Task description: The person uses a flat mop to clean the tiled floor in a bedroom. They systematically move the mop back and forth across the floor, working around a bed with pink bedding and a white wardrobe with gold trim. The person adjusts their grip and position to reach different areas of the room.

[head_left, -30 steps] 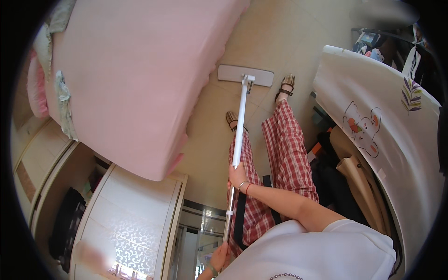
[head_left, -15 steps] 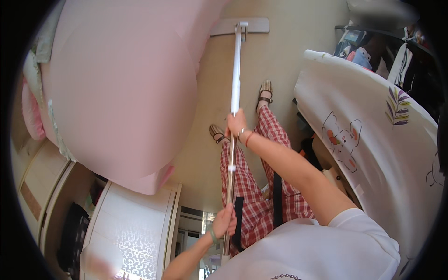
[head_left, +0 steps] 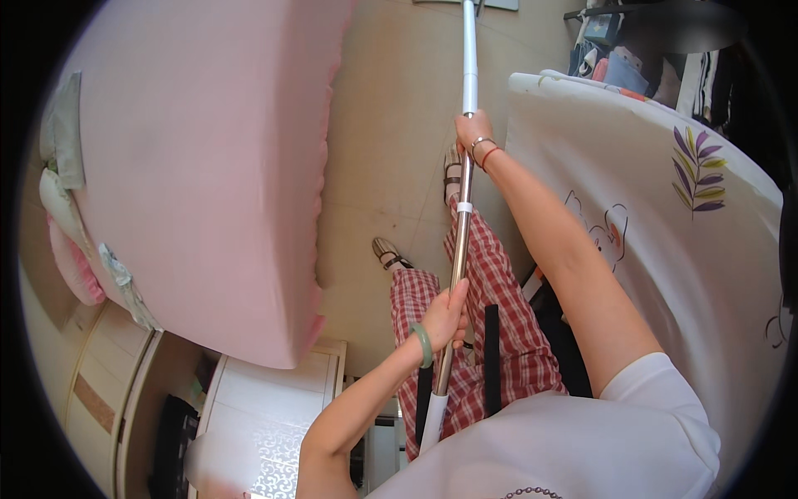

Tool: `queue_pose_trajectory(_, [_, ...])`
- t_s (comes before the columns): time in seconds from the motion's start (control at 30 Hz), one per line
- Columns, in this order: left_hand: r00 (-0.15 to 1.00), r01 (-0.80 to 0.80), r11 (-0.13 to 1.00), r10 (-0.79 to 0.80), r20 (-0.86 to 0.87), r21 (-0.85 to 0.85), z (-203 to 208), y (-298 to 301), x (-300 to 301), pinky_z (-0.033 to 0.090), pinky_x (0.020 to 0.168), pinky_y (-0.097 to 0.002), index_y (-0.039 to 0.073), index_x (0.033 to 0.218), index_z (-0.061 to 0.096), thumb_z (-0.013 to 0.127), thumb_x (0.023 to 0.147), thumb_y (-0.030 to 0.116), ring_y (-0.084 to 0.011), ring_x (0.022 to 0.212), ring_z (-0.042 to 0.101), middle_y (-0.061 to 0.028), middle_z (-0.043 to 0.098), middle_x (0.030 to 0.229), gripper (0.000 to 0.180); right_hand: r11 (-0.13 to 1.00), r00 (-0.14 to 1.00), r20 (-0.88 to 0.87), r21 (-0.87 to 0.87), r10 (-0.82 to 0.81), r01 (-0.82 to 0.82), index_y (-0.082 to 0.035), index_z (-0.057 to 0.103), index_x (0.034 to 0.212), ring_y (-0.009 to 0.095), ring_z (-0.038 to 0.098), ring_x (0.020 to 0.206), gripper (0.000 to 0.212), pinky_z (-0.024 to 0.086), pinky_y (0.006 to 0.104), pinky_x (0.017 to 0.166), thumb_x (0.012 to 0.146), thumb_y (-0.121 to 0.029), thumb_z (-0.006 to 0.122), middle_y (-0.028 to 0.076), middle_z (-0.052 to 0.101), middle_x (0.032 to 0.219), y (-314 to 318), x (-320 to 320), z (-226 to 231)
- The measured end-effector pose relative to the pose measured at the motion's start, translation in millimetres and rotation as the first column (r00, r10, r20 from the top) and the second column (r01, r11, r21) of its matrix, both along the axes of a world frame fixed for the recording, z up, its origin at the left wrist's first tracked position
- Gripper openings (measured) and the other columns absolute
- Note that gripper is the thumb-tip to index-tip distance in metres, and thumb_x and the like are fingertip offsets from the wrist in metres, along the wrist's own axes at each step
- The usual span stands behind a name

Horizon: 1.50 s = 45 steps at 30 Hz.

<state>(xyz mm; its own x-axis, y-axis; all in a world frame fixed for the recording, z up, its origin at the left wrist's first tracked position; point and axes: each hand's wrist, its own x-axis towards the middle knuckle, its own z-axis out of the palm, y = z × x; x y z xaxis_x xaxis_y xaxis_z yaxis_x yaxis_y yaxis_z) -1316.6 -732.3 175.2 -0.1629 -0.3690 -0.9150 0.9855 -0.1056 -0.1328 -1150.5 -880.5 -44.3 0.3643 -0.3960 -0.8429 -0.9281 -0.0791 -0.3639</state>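
Note:
A flat mop [head_left: 470,50] with a long white and silver pole runs from my waist away across the floor. My right hand [head_left: 475,131] wraps round the pole high up, just below its white upper section. Lower down, my left hand [head_left: 445,316] is closed on the silver part, above the white end grip. The mop's flat head [head_left: 499,3] lies on the floor at the far edge of the picture, mostly cut off. Both my arms reach forward, the right one stretched farther.
A bed with a pink sheet [head_left: 208,166] fills the left side. A white patterned cloth [head_left: 632,166] covers something on the right. Behind it are clothes and small items [head_left: 628,71]. A pale cabinet [head_left: 283,391] stands at lower left. Tiled floor [head_left: 374,150] lies between.
Both hands have moved forward with the pole, and the mop head has slid farther away and to the right. The view has shifted slightly, and my feet sit differently in it.

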Motion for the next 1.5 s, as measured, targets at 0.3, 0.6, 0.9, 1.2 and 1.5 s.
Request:
queue_pose_trajectory(0.3, [0.984, 0.177, 0.981, -0.174, -0.036, 0.080, 31.9, 25.4, -84.3, 0.030, 0.033, -0.0248, 0.011, 0.078, 0.035, 0.038, 0.092, 0.049, -0.0088, 0.037, 0.032, 0.0005, 0.034, 0.056, 0.041, 0.940, 0.945, 0.016, 0.112, -0.326, 0.322, 0.000, 0.042, 0.068, 0.018, 0.045, 0.033, 0.017, 0.035, 0.0309, 0.028, 0.080, -0.011, 0.047, 0.008, 0.045, 0.048, -1.4, -141.9, -4.6])
queue_pose_trajectory(0.6, [0.986, 0.143, 0.958, -0.115, -0.123, 0.247, 86.7, 99.6, -226.8, 0.024, 0.034, -0.0228, 0.013, 0.074, 0.040, 0.042, 0.091, 0.049, -0.0069, 0.038, 0.030, 0.0041, 0.035, 0.053, 0.040, 0.884, 0.903, -0.078, 0.184, -0.422, 0.429, 0.001, 0.040, 0.085, 0.022, 0.049, 0.032, 0.014, 0.038, 0.0332, 0.027, 0.081, -0.009, 0.048, 0.012, 0.051, 0.056, 100.1, -310.3, 23.8])
queue_pose_trajectory(0.9, [0.986, 0.164, 0.911, -0.148, -0.072, 0.379, 156.3, 164.0, -355.8, 0.026, 0.035, -0.0230, 0.011, 0.073, 0.041, 0.039, 0.093, 0.047, -0.0081, 0.039, 0.032, 0.0032, 0.035, 0.051, 0.040, 0.889, 0.919, -0.314, 0.310, -0.240, 0.338, 0.001, 0.035, 0.093, 0.023, 0.051, 0.035, 0.018, 0.039, 0.0341, 0.027, 0.084, -0.011, 0.046, 0.014, 0.051, 0.063, 200.7, -428.1, 84.3])
queue_pose_trajectory(1.2, [0.978, 0.206, 0.950, -0.189, -0.093, 0.234, 76.2, 103.7, -263.4, 0.033, 0.032, -0.0266, 0.009, 0.073, 0.038, 0.035, 0.094, 0.047, -0.0127, 0.035, 0.040, -0.0016, 0.039, 0.049, 0.043, 0.899, 0.946, -0.072, 0.297, -0.316, 0.323, 0.001, 0.036, 0.093, 0.023, 0.050, 0.034, 0.018, 0.039, 0.0346, 0.027, 0.084, -0.010, 0.046, 0.014, 0.053, 0.063, 115.0, -316.1, 32.6])
queue_pose_trajectory(1.5, [0.976, 0.081, 0.996, -0.086, 0.198, 0.035, -27.7, -31.3, -107.2, 0.033, 0.033, -0.0248, 0.010, 0.080, 0.036, 0.038, 0.093, 0.045, -0.0092, 0.037, 0.035, 0.0006, 0.036, 0.053, 0.038, 0.976, 0.975, 0.117, 0.129, -0.191, 0.176, 0.004, 0.052, 0.072, 0.021, 0.053, 0.036, 0.017, 0.043, 0.0336, 0.033, 0.080, -0.008, 0.043, 0.011, 0.054, 0.054, -58.4, -105.3, -37.9])
